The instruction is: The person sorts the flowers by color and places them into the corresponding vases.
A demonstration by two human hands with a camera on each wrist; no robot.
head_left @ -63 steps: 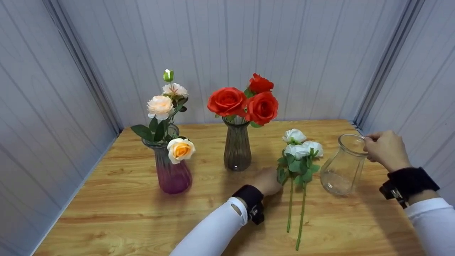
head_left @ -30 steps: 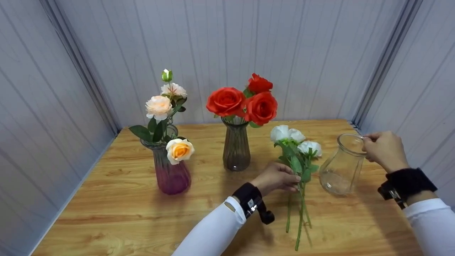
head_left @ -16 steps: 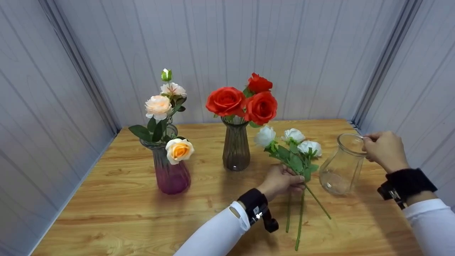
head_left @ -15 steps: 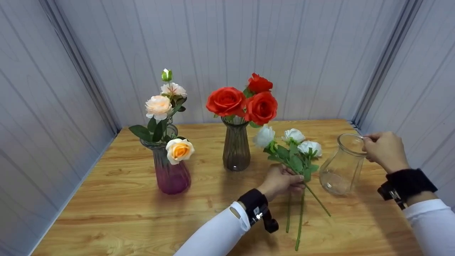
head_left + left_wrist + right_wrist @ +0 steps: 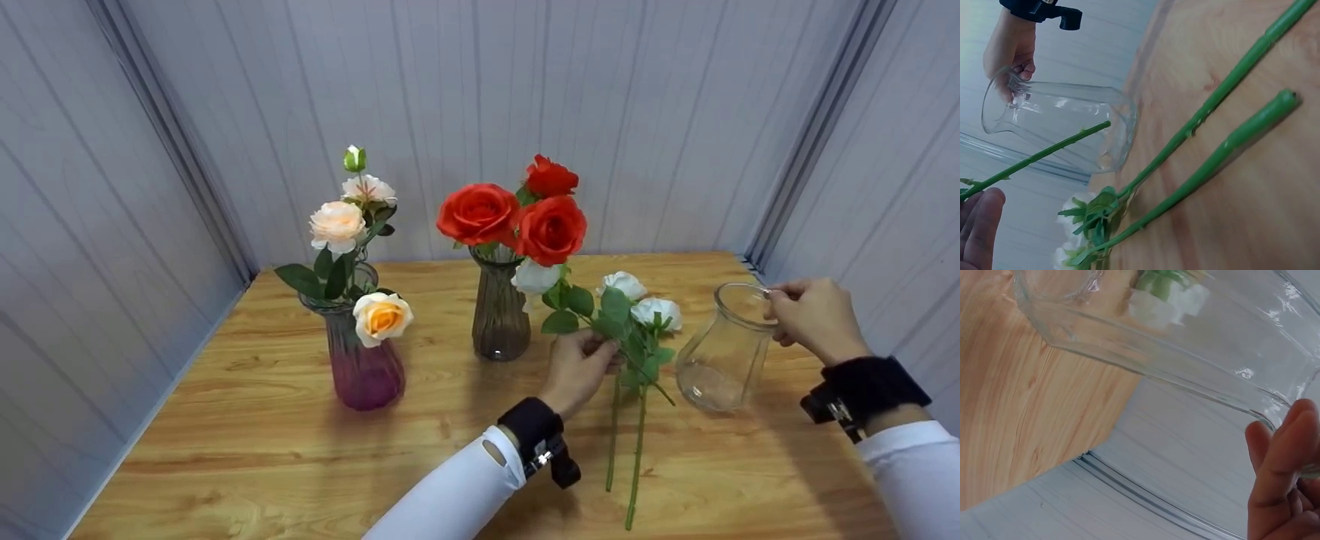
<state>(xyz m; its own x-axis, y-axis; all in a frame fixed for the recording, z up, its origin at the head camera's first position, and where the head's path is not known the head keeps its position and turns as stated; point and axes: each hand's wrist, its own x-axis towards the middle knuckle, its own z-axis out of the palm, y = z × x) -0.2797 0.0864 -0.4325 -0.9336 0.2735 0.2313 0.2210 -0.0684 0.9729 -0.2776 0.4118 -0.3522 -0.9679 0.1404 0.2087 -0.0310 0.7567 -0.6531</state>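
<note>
My left hand (image 5: 577,371) pinches the green stem of a white rose (image 5: 535,277). Its bloom points left, in front of the brown vase, and its stem slants down to the right. In the left wrist view the stem's cut end (image 5: 1095,128) shows in front of the clear glass vase (image 5: 1067,112). At the right of the table, my right hand (image 5: 817,319) grips that vase (image 5: 720,371) by its rim; nothing is inside it. Two more white roses (image 5: 657,315) lie between the hands, stems toward me.
A brown glass vase (image 5: 501,319) with red roses (image 5: 551,229) stands at the back middle. Left of it is a purple-tinted vase (image 5: 367,367) holding pale peach flowers (image 5: 337,225). Panelled walls (image 5: 420,112) enclose the wooden table (image 5: 247,450) at the back and sides.
My left hand has taken hold of one white rose among the three and lifted it, its bloom swinging left toward the red roses. The right hand stays at the clear vase's rim.
</note>
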